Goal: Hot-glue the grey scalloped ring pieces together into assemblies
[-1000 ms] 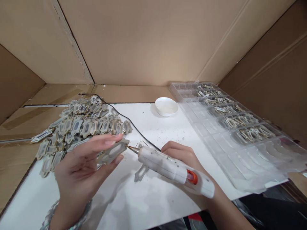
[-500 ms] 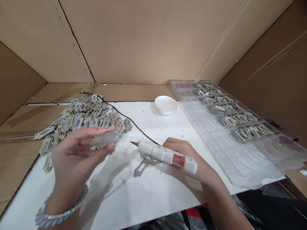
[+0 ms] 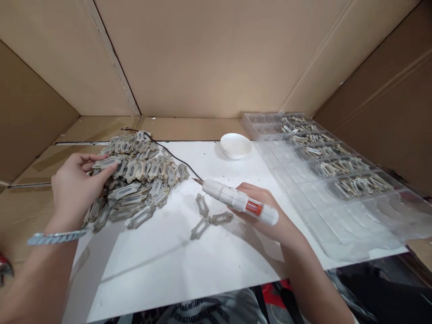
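My left hand (image 3: 79, 184) is at the left side of a heap of flat metal frame-shaped pieces (image 3: 130, 195). Its thumb and fingers pinch one metal frame piece (image 3: 108, 163) at the heap's upper left. My right hand (image 3: 259, 202) is closed around a white pen-shaped tool (image 3: 229, 195) with an orange window and a thin pointed tip aimed left. Below the tool lie three loose frame pieces (image 3: 201, 228), their ends close together on the white tabletop (image 3: 162, 265).
A white bowl (image 3: 236, 146) stands near the back. On the right, a clear compartment tray (image 3: 303, 202) holds rows of metal pieces in its far compartments. A black cable (image 3: 178, 159) crosses behind the heap to the tool. Cardboard walls (image 3: 216, 58) enclose the table.
My left hand has moved left, from near the tool's tip to the heap. The blurred pale piece it held there is gone from that spot. My right hand stays nearly in place with the tool.
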`<move>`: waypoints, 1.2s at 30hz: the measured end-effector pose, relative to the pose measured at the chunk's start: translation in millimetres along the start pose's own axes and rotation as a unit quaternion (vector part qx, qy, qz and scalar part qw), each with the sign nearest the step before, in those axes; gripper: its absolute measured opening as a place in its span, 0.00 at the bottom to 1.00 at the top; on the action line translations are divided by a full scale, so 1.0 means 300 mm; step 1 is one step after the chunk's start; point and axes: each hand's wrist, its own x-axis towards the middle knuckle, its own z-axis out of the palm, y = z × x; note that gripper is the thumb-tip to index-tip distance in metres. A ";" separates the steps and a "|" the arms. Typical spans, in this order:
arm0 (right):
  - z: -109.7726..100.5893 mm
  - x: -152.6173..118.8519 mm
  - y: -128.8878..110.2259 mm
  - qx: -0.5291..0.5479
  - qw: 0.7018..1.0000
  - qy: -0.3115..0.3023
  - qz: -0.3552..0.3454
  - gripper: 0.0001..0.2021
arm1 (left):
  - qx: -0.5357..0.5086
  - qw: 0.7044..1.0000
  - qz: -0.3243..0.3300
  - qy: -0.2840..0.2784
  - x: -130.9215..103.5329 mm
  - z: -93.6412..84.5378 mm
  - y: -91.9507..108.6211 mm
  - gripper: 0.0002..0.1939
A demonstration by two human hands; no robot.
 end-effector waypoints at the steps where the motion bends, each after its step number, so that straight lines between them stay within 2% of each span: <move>1: 0.001 0.000 0.002 0.000 1.000 0.000 0.001 0.11 | 0.039 0.999 -0.031 -0.004 0.003 -0.006 0.004 0.20; 3: 0.002 0.001 0.005 -0.001 1.000 0.004 0.003 0.11 | 0.097 0.991 -0.088 -0.015 0.010 -0.016 0.015 0.23; 4: 0.003 0.002 0.007 -0.001 1.000 0.006 0.002 0.11 | 0.102 0.990 -0.095 -0.017 0.013 -0.021 0.020 0.25; 8: 0.003 0.003 0.017 -0.001 0.999 0.040 -0.019 0.11 | 0.106 0.993 -0.027 0.047 -0.001 -0.038 0.064 0.27; 9: 0.003 0.003 0.020 -0.002 0.998 0.056 -0.026 0.12 | 0.121 0.991 -0.002 0.054 -0.015 -0.038 0.085 0.26; 10: 0.003 0.002 0.023 -0.001 0.997 0.075 -0.031 0.12 | 0.127 0.991 0.026 0.030 -0.036 -0.035 0.111 0.23; 12: 0.003 0.000 0.030 0.004 0.993 0.109 -0.031 0.12 | 0.142 0.982 0.102 -0.072 -0.094 -0.015 0.169 0.18; 14: 0.003 -0.002 0.036 0.007 0.990 0.135 -0.029 0.12 | 0.102 0.962 0.160 -0.196 -0.167 0.022 0.228 0.15; 16: 0.002 -0.002 0.037 0.009 0.989 0.147 -0.029 0.12 | 0.068 0.910 0.196 -0.359 -0.246 0.070 0.279 0.14; 18: 0.001 -0.001 0.035 0.014 0.988 0.153 -0.023 0.12 | 0.108 0.859 0.205 -0.456 -0.315 0.119 0.318 0.12; 20: 0.000 0.001 0.031 0.022 0.987 0.159 -0.013 0.12 | 0.142 0.829 0.208 -0.499 -0.364 0.160 0.342 0.13; 25: 0.000 0.004 0.023 0.037 0.986 0.165 -0.013 0.13 | 0.154 0.833 0.193 -0.495 -0.388 0.204 0.349 0.06; 28: -0.002 0.003 0.018 0.047 0.986 0.159 -0.007 0.12 | 0.145 0.839 0.185 -0.490 -0.355 0.187 0.341 0.05; 30: -0.005 0.002 0.013 0.049 0.987 0.155 -0.007 0.11 | 0.125 0.854 0.179 -0.473 -0.319 0.161 0.332 0.05; 32: -0.007 0.000 0.005 0.055 0.987 0.149 -0.008 0.12 | 0.077 0.886 0.193 -0.415 -0.277 0.129 0.319 0.04; 34: -0.006 -0.002 -0.005 0.064 0.988 0.141 -0.010 0.11 | 0.017 0.918 0.246 -0.311 -0.239 0.097 0.304 0.07; 36: -0.001 -0.002 -0.016 0.068 0.989 0.127 -0.017 0.09 | -0.015 0.932 0.308 -0.193 -0.213 0.071 0.292 0.08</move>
